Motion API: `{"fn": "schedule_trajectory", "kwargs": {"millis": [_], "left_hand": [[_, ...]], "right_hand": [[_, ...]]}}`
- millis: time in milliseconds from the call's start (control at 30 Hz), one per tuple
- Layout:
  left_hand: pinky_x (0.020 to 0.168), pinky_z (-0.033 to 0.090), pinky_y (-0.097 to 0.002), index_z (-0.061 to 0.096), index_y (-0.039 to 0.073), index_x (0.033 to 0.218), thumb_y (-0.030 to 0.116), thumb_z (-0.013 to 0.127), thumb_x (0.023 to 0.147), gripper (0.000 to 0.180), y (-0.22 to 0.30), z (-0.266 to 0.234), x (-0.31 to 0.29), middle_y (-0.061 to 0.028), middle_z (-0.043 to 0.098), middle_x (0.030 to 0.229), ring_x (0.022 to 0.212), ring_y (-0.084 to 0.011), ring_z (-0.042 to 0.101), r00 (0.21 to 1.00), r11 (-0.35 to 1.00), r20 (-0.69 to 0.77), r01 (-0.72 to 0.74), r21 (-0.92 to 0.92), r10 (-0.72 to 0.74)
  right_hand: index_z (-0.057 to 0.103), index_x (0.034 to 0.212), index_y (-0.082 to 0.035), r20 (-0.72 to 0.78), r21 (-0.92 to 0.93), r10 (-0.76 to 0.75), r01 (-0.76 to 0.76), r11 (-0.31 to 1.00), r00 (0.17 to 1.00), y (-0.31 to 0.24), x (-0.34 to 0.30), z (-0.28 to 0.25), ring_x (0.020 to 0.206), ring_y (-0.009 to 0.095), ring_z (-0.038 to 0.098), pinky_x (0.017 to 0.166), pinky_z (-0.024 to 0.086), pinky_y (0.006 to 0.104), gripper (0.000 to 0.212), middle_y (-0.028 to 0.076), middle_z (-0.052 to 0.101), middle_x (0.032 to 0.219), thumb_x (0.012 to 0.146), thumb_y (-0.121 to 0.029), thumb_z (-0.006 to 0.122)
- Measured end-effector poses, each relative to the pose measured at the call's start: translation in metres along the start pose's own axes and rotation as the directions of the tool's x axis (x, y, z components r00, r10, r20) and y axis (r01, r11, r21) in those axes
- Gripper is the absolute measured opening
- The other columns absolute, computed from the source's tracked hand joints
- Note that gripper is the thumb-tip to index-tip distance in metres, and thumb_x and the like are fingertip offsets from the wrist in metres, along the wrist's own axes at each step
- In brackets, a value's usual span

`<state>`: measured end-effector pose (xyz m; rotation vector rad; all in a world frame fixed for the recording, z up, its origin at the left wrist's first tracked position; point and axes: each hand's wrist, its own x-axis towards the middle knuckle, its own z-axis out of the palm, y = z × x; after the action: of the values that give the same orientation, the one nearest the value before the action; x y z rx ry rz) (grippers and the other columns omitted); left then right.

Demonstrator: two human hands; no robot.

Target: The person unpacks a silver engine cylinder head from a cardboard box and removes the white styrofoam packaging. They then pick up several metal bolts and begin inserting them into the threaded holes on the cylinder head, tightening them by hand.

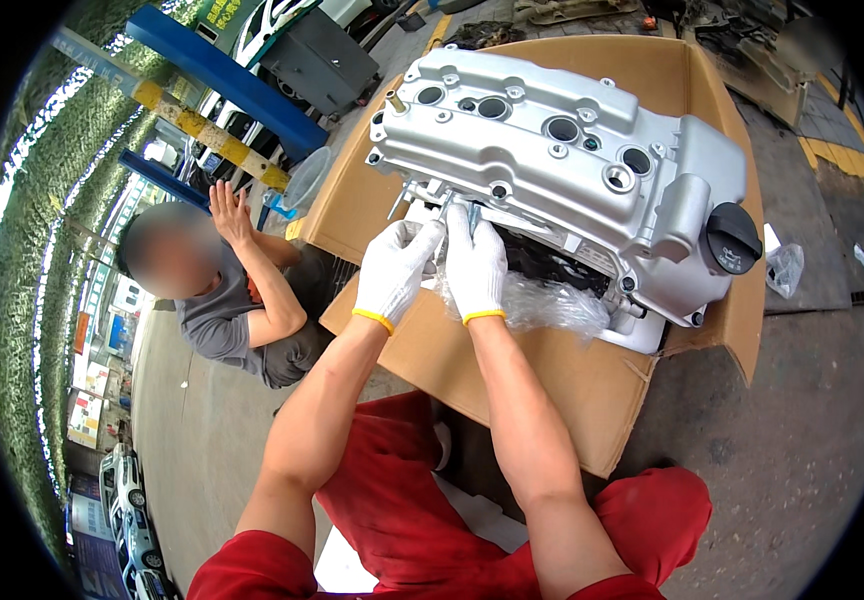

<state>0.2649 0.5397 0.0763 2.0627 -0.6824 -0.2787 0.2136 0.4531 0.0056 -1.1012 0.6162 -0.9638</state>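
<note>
A silver engine [527, 150] with a cast valve cover and a black oil filler cap [733, 239] sits in front of me in an opened cardboard box. At its near side, toward the left end, both my hands meet in white knit gloves with yellow cuffs. My left hand [397, 268] has its fingers closed beside a small metal part on the engine's side. Close against it, my right hand [476, 262] reaches up with its fingers closed around a small greyish piece. What exactly the fingertips hold is too small and partly hidden.
Crumpled clear plastic wrap [557, 303] lies under the engine's near side. A cardboard flap [512, 385] juts toward my knees. To the left a person [227, 305] crouches with raised hands, near a blue lift post [232, 85]. A plastic bag [784, 270] lies on the floor at right.
</note>
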Motion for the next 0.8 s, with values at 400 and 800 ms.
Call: {"fn": "schedule_trajectory", "kwargs": {"millis": [400, 800], "left_hand": [[0.066, 0.054, -0.024, 0.071, 0.003, 0.103, 0.043, 0.064, 0.109, 0.04, 0.003, 0.001, -0.004, -0.0019, 0.07, 0.082, 0.07, -0.01, 0.066, 0.986, 0.977, 0.125, 0.133, -0.166, -0.113], [0.073, 0.058, -0.0295, 0.071, 0.006, 0.107, 0.032, 0.059, 0.112, 0.03, -0.014, -0.006, 0.006, -0.0038, 0.073, 0.088, 0.076, -0.0134, 0.069, 0.949, 0.879, 0.269, 0.262, -0.399, -0.161]], "right_hand": [[0.075, 0.106, 0.0, 0.101, 0.055, 0.143, -0.15, 0.987, 0.985, -0.009, 0.0, -0.008, 0.081, 0.021, 0.065, 0.079, 0.053, 0.0392, 0.052, 0.013, 0.074, 0.09, 0.108, -0.049, 0.06], [0.071, 0.096, -0.001, 0.138, 0.168, 0.19, -0.212, 0.963, 0.972, 0.004, 0.005, -0.004, 0.066, 0.011, 0.06, 0.059, 0.05, 0.0317, 0.044, 0.004, 0.068, 0.078, 0.108, -0.043, 0.063]]}}
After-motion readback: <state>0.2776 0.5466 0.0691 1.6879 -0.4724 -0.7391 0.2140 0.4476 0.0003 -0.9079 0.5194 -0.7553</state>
